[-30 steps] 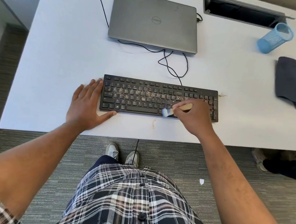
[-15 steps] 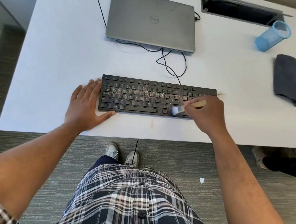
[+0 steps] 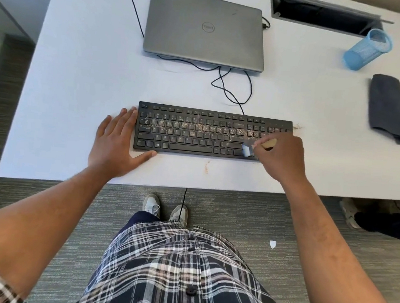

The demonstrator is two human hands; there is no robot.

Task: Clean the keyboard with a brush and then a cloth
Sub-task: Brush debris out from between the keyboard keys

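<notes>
Black keyboard (image 3: 196,131) lies at white desk (image 3: 79,78) front edge, upper key rows speckled with tan crumbs. Right hand (image 3: 280,156) grips wooden-handled brush (image 3: 255,148), pale bristles on right-side keys. Left hand (image 3: 115,147) flat, fingers straight, against keyboard's left end. Dark grey cloth (image 3: 391,108) folded, far right.

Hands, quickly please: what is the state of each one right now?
Left hand: open, flat on the table, touching the keyboard at its left end.
Right hand: closed, holding the brush over the keys.
</notes>
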